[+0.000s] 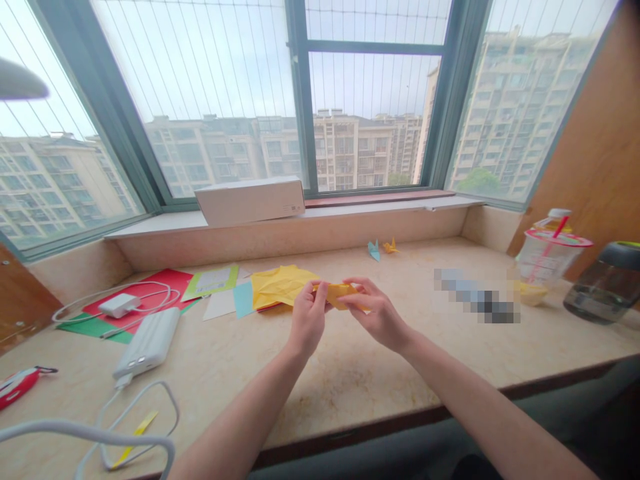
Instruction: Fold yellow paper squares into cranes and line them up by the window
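Note:
My left hand [307, 319] and my right hand [376, 313] meet above the middle of the marble counter [350, 373]. Both pinch a small folded piece of orange-yellow paper [340, 291] held between them, the fingers of each closed on one end. Just behind the hands lies a crumpled yellow sheet [280, 283] on a spread of coloured paper sheets [215, 283]. Two small folded paper figures, one blue [373, 250] and one orange [391, 247], stand near the back wall.
A white power bank [149, 341] with looping cables and a white charger [119, 305] lie at left. A long white box [250, 200] rests on the windowsill. At right stand a plastic cup with a red straw [547, 253] and a dark-lidded jar [607, 283].

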`<state>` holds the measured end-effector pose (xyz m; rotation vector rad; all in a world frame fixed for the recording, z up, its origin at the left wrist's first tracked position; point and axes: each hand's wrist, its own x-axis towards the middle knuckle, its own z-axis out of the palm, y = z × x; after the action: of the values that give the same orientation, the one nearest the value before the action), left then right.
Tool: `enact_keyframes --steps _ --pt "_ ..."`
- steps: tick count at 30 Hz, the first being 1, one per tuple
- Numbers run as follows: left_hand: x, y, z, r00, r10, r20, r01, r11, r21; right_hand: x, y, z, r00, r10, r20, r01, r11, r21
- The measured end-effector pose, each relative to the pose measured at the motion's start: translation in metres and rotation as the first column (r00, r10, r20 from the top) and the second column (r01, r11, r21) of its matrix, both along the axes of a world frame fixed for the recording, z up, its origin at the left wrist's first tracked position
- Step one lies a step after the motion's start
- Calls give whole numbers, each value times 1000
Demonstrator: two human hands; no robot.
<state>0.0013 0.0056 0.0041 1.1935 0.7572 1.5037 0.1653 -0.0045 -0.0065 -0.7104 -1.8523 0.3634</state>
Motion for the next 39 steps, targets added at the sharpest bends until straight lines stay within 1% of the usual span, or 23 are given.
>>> enact_keyframes --steps 2,3,4,6,8,9,10,12,16,18,20,22,25,28,31,35,37,39 --pt "0 1 0 1000 14 -14 -14 1000 16 0 0 1 994 -42 -100 31 993 -115" --pt "0 0 0 1000 11 -28 -10 999 30 0 1 1 986 -44 -159 13 981 -191" --pt "0 0 -1 999 6 -46 -4 999 48 0 1 1 976 -24 -218 -37 962 -270" --pt "1 0 -2 996 5 -91 4 995 99 0 2 3 941 53 -333 -192 896 -400" --pt "1 -1 -4 988 33 -151 -9 987 159 0 4 5 904 130 -407 -327 824 -463" --pt "1 -2 -4 982 58 -180 -23 982 188 0 4 6 894 156 -420 -365 799 -479" --pt "1 -2 -5 976 80 -203 -36 976 213 0 4 6 891 166 -423 -378 787 -488" --pt "1 -3 -5 970 103 -220 -45 967 253 0 5 7 902 128 -413 -340 799 -496" --pt "2 -3 -5 970 106 -218 -43 961 273 1 6 7 935 -31 -352 -152 864 -480" --pt "1 -2 -5 951 146 -274 -69 960 270 2 6 7 945 -82 -316 -74 889 -452" --pt "-1 -2 -6 925 176 -336 -87 961 264 3 6 7 948 -117 -297 -22 904 -428" --pt "-1 -3 -5 918 153 -365 -67 969 239 5 6 8 949 -140 -281 12 910 -414" --pt "-1 -4 -3 929 113 -352 -47 980 191 6 5 9 957 -166 -237 62 917 -393" --pt "1 -5 2 950 107 -294 -64 986 152 5 4 11 960 -152 -237 50 920 -390" --pt "1 -5 4 965 78 -252 -48 991 124 4 4 12 949 -107 -295 -37 895 -444" --pt "-2 -4 4 948 64 -310 -21 990 141 7 6 9 950 -57 -307 -107 865 -490" --pt "-3 -3 3 943 52 -329 -5 990 141 8 8 8 949 -50 -311 -116 862 -493" --pt "-3 -3 3 951 24 -309 13 993 116 8 8 6 943 -68 -325 -106 867 -487"
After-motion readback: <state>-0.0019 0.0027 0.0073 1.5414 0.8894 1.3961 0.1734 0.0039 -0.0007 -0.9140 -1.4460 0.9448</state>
